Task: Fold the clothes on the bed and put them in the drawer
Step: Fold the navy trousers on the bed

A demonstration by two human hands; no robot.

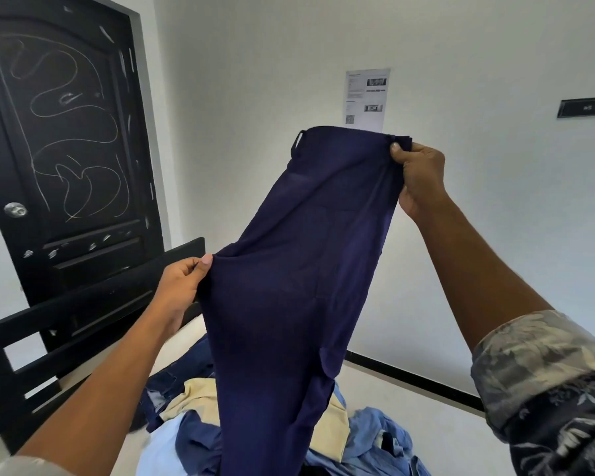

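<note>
Nearest, low beneath both grips, a loose pile of clothes (375, 431) lies unfolded on the bed (93, 304). Denim, pale blue and beige pieces are heaped together and overlapping. Nothing folded shows and no drawer is in view, so the task looks to be at an early stage, with nearly all of it left.

Above the pile, a person holds navy trousers (289, 269) up in the air. The left hand (182, 286) pinches one side edge of the cloth between thumb and fingers, roughly midway down the garment. The right hand (418, 173), higher and farther out, has its grip closed on a corner of the waistband, thumb on top. The cloth hangs stretched on a slant between the two grips. Its lower end drops in front of the pile and out of view at the bottom edge. A rolled, patterned sleeve (547, 389) covers the right arm near the elbow.

The trousers seem to be held out for straightening before a first fold. Laying them flat will likely need room, and the pile directly under the grips takes up that space.

Beyond the left grip stands the bed's dark slatted end rail, then a black door (66, 132) scrawled with pale lines. Behind the right grip, a printed sheet (366, 97) is on the white wall (529, 201). Farther right of that grip is a small dark nameplate (586, 107).
</note>
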